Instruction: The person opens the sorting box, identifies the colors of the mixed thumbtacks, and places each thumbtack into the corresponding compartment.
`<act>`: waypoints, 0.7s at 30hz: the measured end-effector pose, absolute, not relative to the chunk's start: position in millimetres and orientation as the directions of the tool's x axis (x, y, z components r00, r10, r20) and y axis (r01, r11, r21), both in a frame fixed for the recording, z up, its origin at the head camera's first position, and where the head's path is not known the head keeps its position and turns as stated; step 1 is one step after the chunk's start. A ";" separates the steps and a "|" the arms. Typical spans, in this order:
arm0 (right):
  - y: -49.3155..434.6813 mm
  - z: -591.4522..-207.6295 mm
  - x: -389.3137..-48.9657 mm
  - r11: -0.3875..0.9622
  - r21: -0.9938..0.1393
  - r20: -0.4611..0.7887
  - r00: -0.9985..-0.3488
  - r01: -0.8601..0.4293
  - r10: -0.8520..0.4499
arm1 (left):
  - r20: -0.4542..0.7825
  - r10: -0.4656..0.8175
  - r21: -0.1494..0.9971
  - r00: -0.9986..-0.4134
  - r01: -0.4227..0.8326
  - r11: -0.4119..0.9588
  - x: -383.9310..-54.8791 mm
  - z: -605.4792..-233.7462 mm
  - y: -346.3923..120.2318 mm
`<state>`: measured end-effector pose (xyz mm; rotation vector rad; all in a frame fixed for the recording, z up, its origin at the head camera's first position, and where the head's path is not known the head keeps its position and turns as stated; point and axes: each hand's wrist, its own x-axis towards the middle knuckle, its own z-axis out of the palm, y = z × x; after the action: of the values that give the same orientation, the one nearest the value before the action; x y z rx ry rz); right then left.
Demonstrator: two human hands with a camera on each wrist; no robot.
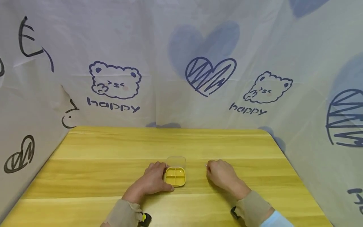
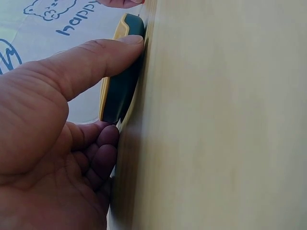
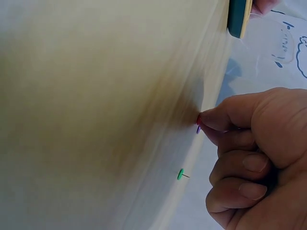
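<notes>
A small pill box (image 1: 175,177), yellow inside and divided into several compartments, lies on the table with its clear lid (image 1: 175,161) tipped back. My left hand (image 1: 153,179) holds it at its left side, thumb along the near edge. In the left wrist view the outer shell of the box (image 2: 122,88) looks dark green. To the right of the box, my right hand (image 1: 224,174) pinches a red thumbtack (image 3: 199,118) low at the tabletop. Right beside those fingertips is a purple thumbtack (image 3: 198,129). A green thumbtack (image 3: 180,174) lies on the table near the curled fingers.
The wood-grain table (image 1: 113,148) has rounded far corners. White cloth (image 1: 158,104) with drawn hearts and bears hangs behind it and at both sides. Straps with dark pieces (image 1: 146,219) are around both wrists.
</notes>
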<state>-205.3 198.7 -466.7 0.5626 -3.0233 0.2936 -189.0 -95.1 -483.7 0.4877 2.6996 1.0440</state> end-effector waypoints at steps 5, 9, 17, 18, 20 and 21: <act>196.0 -466.1 -209.1 0.906 -0.244 0.084 -0.938 -0.347 -0.337 | -0.074 0.359 0.681 -0.930 0.216 0.700 -189.5 -482.0 -95.0; 193.2 -460.9 -210.3 0.870 -0.415 0.067 -0.963 -0.265 -0.261 | -0.077 0.356 0.681 -0.931 0.211 0.701 -189.2 -482.2 -95.4; 184.0 -452.2 -206.1 0.428 -0.904 -0.035 -0.998 0.006 -0.061 | -0.067 0.369 0.683 -0.927 0.227 0.694 -188.9 -482.9 -95.0; 181.9 -451.9 -205.9 0.349 -0.937 -0.058 -0.997 0.035 -0.055 | -0.067 0.369 0.683 -0.927 0.227 0.694 -189.2 -483.1 -95.1; 177.5 -452.4 -205.5 0.196 -0.976 -0.104 -0.993 0.091 -0.056 | -0.067 0.372 0.682 -0.926 0.229 0.695 -189.7 -483.7 -95.3; 175.4 -452.8 -204.9 0.122 -0.985 -0.128 -0.990 0.120 -0.061 | -0.067 0.373 0.681 -0.925 0.231 0.695 -189.8 -483.8 -95.4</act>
<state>-204.9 175.4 -452.8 -0.0642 -2.4512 2.1762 -189.8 -95.4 -483.8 0.4881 2.7041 1.0463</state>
